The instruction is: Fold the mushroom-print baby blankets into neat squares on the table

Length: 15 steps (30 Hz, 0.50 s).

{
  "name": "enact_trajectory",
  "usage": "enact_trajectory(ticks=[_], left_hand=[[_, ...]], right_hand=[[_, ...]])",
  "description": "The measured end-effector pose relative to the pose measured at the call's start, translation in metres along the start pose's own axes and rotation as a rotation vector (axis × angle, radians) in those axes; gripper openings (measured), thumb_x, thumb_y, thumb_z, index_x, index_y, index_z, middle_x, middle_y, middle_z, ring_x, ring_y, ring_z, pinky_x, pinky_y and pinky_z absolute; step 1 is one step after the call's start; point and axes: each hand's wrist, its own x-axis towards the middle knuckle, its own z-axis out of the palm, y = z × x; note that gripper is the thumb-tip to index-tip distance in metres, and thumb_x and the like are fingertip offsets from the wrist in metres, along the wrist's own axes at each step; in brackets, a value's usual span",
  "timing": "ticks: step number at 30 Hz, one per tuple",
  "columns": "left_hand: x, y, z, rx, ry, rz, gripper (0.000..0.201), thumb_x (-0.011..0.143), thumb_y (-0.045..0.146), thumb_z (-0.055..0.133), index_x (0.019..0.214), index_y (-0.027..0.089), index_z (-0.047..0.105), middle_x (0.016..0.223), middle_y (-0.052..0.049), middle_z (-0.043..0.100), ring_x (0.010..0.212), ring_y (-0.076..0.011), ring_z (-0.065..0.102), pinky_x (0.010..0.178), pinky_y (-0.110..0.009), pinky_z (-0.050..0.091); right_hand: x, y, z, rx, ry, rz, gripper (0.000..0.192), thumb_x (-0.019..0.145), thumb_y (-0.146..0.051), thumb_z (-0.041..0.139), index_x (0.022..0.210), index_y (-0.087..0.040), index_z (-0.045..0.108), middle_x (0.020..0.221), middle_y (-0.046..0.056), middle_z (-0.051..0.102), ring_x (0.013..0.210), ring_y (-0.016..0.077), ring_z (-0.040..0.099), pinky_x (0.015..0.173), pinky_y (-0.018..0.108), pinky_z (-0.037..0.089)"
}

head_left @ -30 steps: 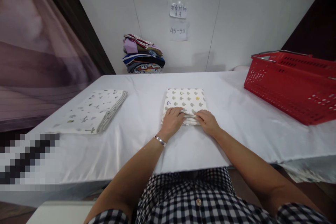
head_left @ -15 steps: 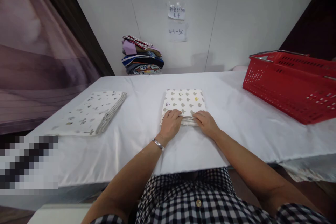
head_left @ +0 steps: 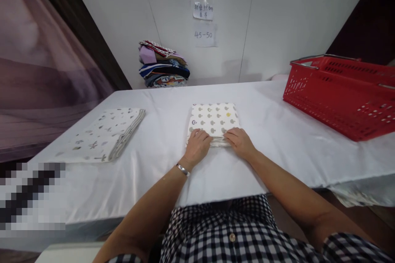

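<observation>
A folded white cloth with a mushroom print (head_left: pixel 214 118) lies in the middle of the white table (head_left: pixel 277 148). My left hand (head_left: pixel 197 144) and my right hand (head_left: pixel 239 141) rest side by side on its near edge, fingers curled over the stacked layers. A silver bracelet sits on my left wrist. The fingertips are partly tucked into the fold, so the grip itself is hard to see.
A second folded cloth with a leaf print (head_left: pixel 105 133) lies at the left. A pile of coloured folded fabrics (head_left: pixel 163 64) stands against the back wall under two paper notes. A red plastic basket (head_left: pixel 342 94) occupies the right side of the table.
Both hands stay on the cloth's near edge. Only the head view has shifted slightly; the cloth and hands look unmoved.
</observation>
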Motion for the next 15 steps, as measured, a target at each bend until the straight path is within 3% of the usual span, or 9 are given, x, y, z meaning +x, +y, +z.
enact_trajectory(ticks=[4, 9, 15], left_hand=[[-0.0003, 0.0, 0.0021, -0.02, -0.001, -0.044, 0.03, 0.081, 0.007, 0.044, 0.105, 0.018, 0.059, 0.085, -0.006, 0.062, 0.089, -0.0214, 0.055, 0.094, -0.043, 0.037], [-0.0013, 0.0001, 0.0034, -0.056, -0.013, -0.052, 0.023, 0.08, 0.006, 0.046, 0.09, 0.02, 0.061, 0.08, -0.005, 0.061, 0.084, -0.0209, 0.053, 0.082, -0.039, 0.04], [-0.0031, -0.0005, 0.0073, -0.131, -0.015, -0.104, 0.027, 0.076, 0.006, 0.05, 0.096, 0.02, 0.06, 0.089, -0.004, 0.062, 0.089, -0.0201, 0.053, 0.084, -0.038, 0.04]], right_hand=[[-0.0004, 0.0003, 0.0, 0.009, -0.017, 0.006, 0.02, 0.093, -0.023, 0.045, 0.098, -0.022, 0.064, 0.092, 0.007, 0.062, 0.087, 0.0201, 0.053, 0.073, 0.035, 0.038], [-0.0014, 0.0003, 0.0009, 0.006, -0.037, 0.007, 0.021, 0.094, -0.023, 0.044, 0.096, -0.022, 0.065, 0.09, 0.006, 0.063, 0.086, 0.0199, 0.052, 0.074, 0.035, 0.037], [-0.0015, 0.0005, 0.0016, 0.016, -0.057, 0.006, 0.02, 0.093, -0.025, 0.046, 0.102, -0.02, 0.063, 0.093, 0.007, 0.062, 0.087, 0.021, 0.053, 0.073, 0.036, 0.039]])
